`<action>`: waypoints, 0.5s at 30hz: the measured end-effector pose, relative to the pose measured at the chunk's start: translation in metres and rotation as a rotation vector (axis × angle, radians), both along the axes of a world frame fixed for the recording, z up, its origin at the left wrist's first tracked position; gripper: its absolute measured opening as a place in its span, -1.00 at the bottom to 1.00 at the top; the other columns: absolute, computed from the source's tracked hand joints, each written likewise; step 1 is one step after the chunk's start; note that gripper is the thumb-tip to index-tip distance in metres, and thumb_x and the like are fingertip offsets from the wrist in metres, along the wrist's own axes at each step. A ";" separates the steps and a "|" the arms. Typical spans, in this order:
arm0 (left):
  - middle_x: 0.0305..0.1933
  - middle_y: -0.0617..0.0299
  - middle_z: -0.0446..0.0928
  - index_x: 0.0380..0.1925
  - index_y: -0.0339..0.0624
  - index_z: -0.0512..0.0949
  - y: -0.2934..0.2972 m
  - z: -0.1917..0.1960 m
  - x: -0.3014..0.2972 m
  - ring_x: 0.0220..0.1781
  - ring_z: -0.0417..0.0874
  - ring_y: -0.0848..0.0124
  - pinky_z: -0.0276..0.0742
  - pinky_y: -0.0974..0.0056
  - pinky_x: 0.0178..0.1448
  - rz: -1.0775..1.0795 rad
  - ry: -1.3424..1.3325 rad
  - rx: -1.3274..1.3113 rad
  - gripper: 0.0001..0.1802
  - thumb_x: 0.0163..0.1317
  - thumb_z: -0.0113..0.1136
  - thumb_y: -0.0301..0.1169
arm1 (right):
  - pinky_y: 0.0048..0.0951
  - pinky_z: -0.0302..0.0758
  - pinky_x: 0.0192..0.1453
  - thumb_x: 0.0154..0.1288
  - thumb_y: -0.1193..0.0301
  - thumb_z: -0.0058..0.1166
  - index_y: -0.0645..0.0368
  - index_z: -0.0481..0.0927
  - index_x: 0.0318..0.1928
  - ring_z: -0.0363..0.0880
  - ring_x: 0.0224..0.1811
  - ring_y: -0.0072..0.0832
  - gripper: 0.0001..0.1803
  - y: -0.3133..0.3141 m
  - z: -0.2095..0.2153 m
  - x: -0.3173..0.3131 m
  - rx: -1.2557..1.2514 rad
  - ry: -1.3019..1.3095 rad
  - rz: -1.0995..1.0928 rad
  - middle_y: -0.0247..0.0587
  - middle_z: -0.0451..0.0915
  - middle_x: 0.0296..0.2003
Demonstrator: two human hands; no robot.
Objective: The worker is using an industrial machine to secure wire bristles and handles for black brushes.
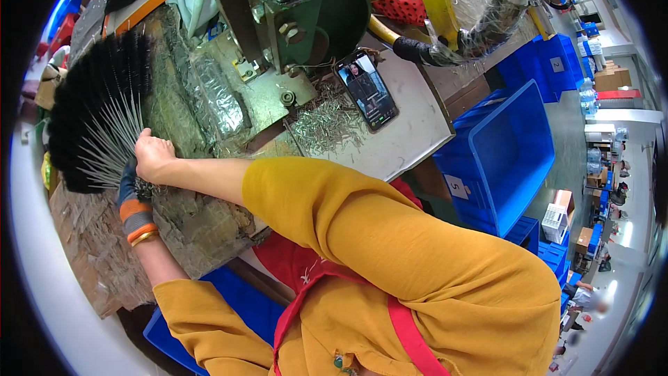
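A wide fan of black-bristled brushes (97,97) with thin pale wire stems spreads over the left end of the worn bench. Low on the fan, my left hand (131,198), in a dark glove with an orange and grey cuff, closes round the gathered stem ends. My bare right hand (154,158) reaches across from the right, its fingers curled against the same stems just beside the glove. What exactly lies between the right fingertips is partly hidden. A green machine press (299,28) stands on the bench beyond my hands, its metal plate (278,97) below it.
Loose metal pins (327,122) lie heaped near a phone (365,90) with a lit screen. A tape-wrapped block (219,97) rests beside the plate. Blue bins (515,146) stand on the right, another blue bin (229,299) below the bench. A yellow wheel guard (435,0) curves behind.
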State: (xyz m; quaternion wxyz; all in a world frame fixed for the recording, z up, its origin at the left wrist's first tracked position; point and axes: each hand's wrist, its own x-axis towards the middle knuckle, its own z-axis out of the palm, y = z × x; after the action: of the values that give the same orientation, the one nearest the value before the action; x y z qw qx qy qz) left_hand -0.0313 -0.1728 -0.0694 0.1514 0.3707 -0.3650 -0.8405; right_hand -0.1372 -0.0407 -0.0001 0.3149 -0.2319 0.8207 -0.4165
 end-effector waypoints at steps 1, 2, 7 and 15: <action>-0.31 0.21 0.56 -0.25 -0.26 0.55 -0.002 -0.003 0.004 -0.38 0.53 0.44 0.49 0.37 -0.21 -0.004 -0.026 0.031 -0.76 0.15 0.17 -0.33 | -0.27 0.40 0.09 -0.02 0.47 0.14 0.42 0.23 0.02 0.52 -0.05 -0.12 -0.42 0.002 -0.001 -0.006 0.011 -0.024 -0.014 0.12 0.56 -0.24; -0.38 0.22 0.56 -0.28 -0.24 0.56 -0.004 -0.007 0.009 -0.45 0.53 0.45 0.51 0.38 -0.29 0.107 -0.061 0.013 -0.79 0.12 0.21 -0.36 | -0.27 0.39 0.10 -0.01 0.47 0.13 0.41 0.22 0.03 0.52 -0.04 -0.12 -0.42 0.006 -0.003 -0.014 0.041 -0.030 -0.058 0.13 0.56 -0.24; -0.23 0.21 0.55 -0.17 -0.25 0.53 -0.053 0.000 0.059 -0.24 0.52 0.43 0.40 0.36 -0.06 0.117 -0.303 -0.275 -0.74 0.22 0.09 -0.32 | -0.29 0.53 -0.66 -0.03 0.78 -0.04 0.48 0.38 -0.35 0.60 -0.54 -0.25 -0.83 0.032 -0.005 -0.065 -0.367 -0.776 -0.093 0.08 0.52 -0.50; -0.39 0.22 0.50 -0.35 -0.15 0.49 -0.074 -0.018 0.032 -0.45 0.45 0.48 0.42 0.38 -0.36 0.059 -0.324 -0.458 -0.79 0.15 0.19 -0.26 | -0.28 0.56 -0.15 0.10 0.63 -0.08 0.45 0.16 0.09 0.58 -0.16 -0.11 -0.49 0.045 0.048 -0.037 -0.186 -0.185 -0.094 0.22 0.52 -0.18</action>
State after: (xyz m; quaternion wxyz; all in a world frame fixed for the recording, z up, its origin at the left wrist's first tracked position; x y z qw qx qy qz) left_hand 0.0007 -0.2469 -0.0873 0.1953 0.4669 -0.5541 -0.6609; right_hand -0.1741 0.0039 0.0478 0.3465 -0.1820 0.7559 -0.5249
